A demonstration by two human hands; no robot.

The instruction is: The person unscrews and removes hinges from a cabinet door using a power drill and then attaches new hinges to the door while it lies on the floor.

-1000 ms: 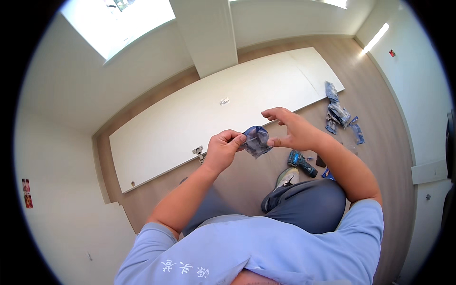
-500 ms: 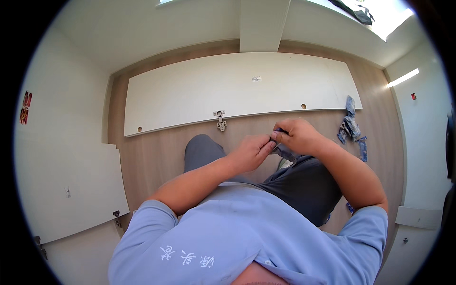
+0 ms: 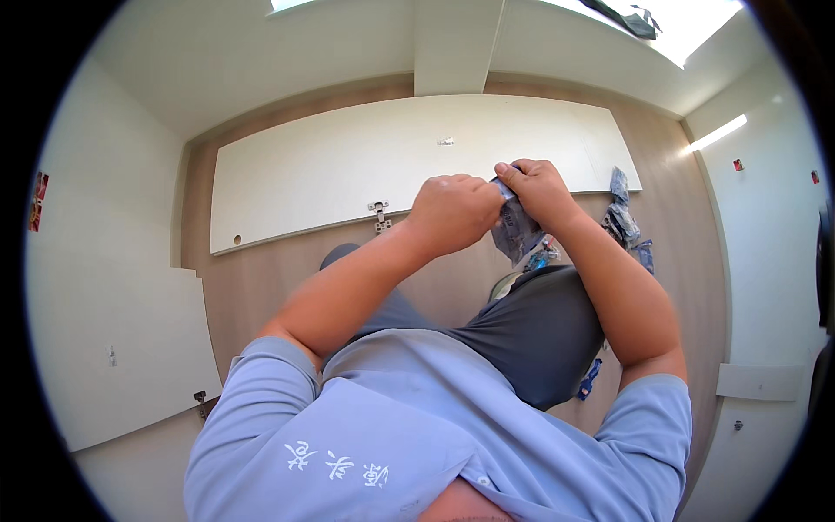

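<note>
Between my hands hangs a small dark-tinted plastic bag (image 3: 515,233), its lower end drooping above my bent knee. My left hand (image 3: 457,211) is closed at the bag's left edge, with its fingertips turned out of sight. On the upper right edge, my right hand (image 3: 537,191) pinches the bag with the thumb on top. What the bag contains cannot be made out. Just beyond my hands lies a long white cabinet door panel (image 3: 322,165), with a metal hinge (image 3: 380,217) on its near edge and a round hole near its left end.
Crumpled plastic packets (image 3: 619,213) lie by the panel's right end. More small packets (image 3: 543,255) show beneath the bag, and a blue one (image 3: 591,380) lies beside my leg. White cabinet walls stand left and right; a white panel with a hinge (image 3: 200,398) is at left.
Both hands have risen away from my body, toward the panel, with the bag. More of the bag now shows hanging below them. The view has shifted slightly.
</note>
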